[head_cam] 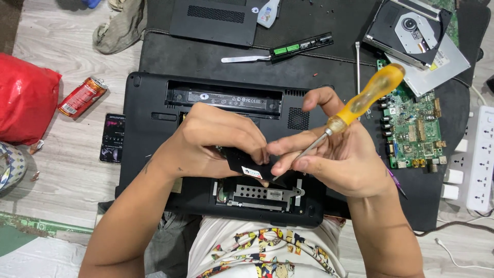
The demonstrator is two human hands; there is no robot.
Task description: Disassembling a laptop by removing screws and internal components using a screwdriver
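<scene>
A black laptop (154,128) lies upside down in front of me with its bottom bays open and a metal drive bracket (262,194) showing near my lap. My left hand (216,141) pinches a small black flat part (247,163) with a white sticker above the open bay. My right hand (334,159) touches the same part with its fingertips and holds a screwdriver (360,100) with a yellow translucent handle, its shaft pointing down-left toward the part.
A black cover panel (213,20), a laptop battery (301,45), a metal spudger (244,59), an optical drive (411,31) and a green circuit board (417,134) lie on the dark mat. A red can (82,97), phone (112,138), red bag (25,98), white power strip (481,159).
</scene>
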